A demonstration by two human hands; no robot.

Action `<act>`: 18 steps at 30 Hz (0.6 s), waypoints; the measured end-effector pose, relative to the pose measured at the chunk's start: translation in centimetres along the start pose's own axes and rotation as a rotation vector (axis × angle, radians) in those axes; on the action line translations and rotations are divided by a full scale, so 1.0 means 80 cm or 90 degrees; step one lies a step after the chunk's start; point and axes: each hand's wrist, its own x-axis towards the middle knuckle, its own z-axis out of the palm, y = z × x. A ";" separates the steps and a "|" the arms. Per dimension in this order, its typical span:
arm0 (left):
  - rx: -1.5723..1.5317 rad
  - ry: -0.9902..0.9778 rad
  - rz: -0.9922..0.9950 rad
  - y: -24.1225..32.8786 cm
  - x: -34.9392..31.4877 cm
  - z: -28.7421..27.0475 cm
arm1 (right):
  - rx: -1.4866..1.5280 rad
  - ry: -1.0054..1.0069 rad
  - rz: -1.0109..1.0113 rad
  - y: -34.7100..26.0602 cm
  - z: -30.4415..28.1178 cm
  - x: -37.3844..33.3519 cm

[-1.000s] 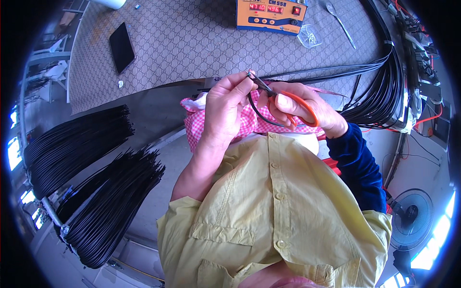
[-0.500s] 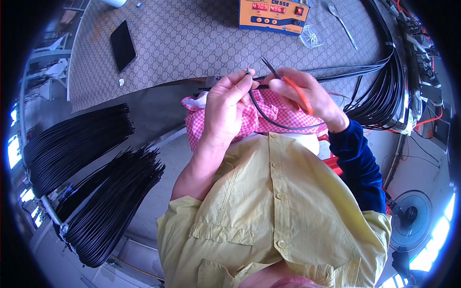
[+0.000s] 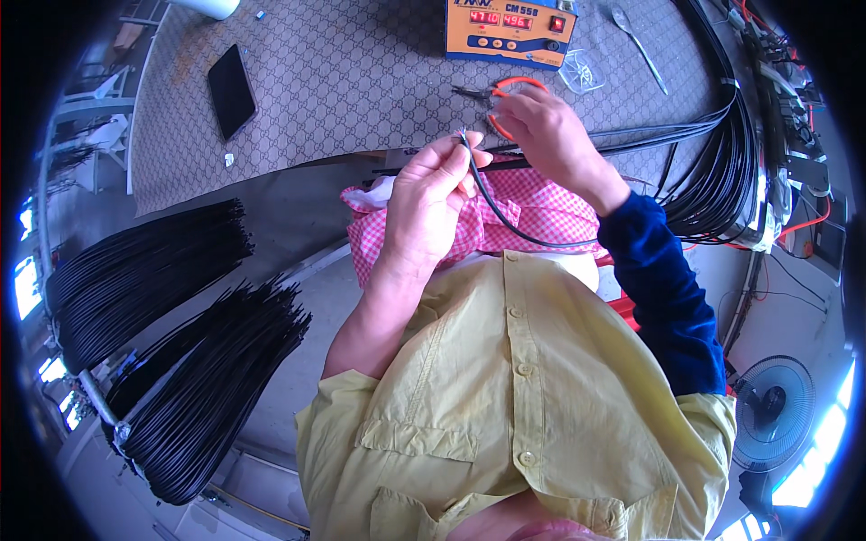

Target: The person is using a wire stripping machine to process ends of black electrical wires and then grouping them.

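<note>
With my left hand [image 3: 426, 194], which is near the centre of the frame, I am pinching the end of a black cable [image 3: 541, 242] between thumb and forefinger. At its tip, just above my fingers, thin wire ends [image 3: 463, 134] are showing. The cable is hanging from this pinch, and it is bending down and to the right in front of a pink checked cloth [image 3: 377, 239].

My right hand [image 3: 555, 140], right of the centre and a little higher, is reaching over the table [image 3: 352, 90]. Its fingers are bending down beside the handles of the orange-handled scissors [image 3: 493, 92], whose dark blades are pointing to the left. The fingertips are partly hidden and blurred, so I cannot tell whether they are pressing on the handle or only staying close to it.

At the top of the frame, an orange and blue device [image 3: 510, 34] is showing red digits. Right of it, a clear dish [image 3: 582, 70] and a metal spoon [image 3: 640, 50] are lying. In the upper left, a dark phone [image 3: 232, 92] is resting. Many black cables [image 3: 717, 180] are curving down at the right, and two thick black bundles [image 3: 149, 270] are hanging at the left. In the lower right, a fan [image 3: 771, 410] is standing.
</note>
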 end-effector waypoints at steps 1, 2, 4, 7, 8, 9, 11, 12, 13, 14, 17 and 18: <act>-0.008 -0.001 -0.001 -0.001 0.000 0.000 | 0.145 -0.074 0.099 -0.010 -0.008 -0.006; -0.016 -0.005 -0.003 -0.001 0.001 0.001 | 0.287 -0.146 0.199 -0.023 -0.019 -0.013; -0.037 -0.015 -0.007 -0.005 0.005 0.001 | 0.496 -0.227 0.314 -0.040 -0.029 -0.029; -0.070 -0.049 -0.016 -0.008 0.007 0.003 | 0.706 -0.217 0.309 -0.057 -0.030 -0.046; -0.082 -0.064 -0.020 -0.008 0.008 0.004 | 0.726 -0.197 0.327 -0.059 -0.028 -0.049; -0.062 -0.059 -0.020 -0.008 0.008 0.006 | 0.746 -0.178 0.345 -0.060 -0.025 -0.053; -0.023 -0.047 -0.017 -0.007 0.007 0.010 | 0.761 -0.133 0.357 -0.065 -0.024 -0.056; -0.025 -0.043 -0.017 -0.004 0.006 0.015 | 0.715 -0.116 0.347 -0.064 -0.025 -0.058; -0.027 -0.038 -0.016 0.001 0.003 0.022 | 0.669 -0.100 0.338 -0.062 -0.026 -0.060; -0.029 -0.032 -0.015 0.003 0.001 0.025 | 0.624 -0.085 0.328 -0.061 -0.026 -0.062; -0.057 -0.042 -0.048 0.003 0.004 0.019 | 0.562 -0.077 0.306 -0.063 -0.025 -0.064; -0.057 -0.041 -0.052 0.003 0.004 0.018 | 0.549 -0.076 0.297 -0.063 -0.026 -0.064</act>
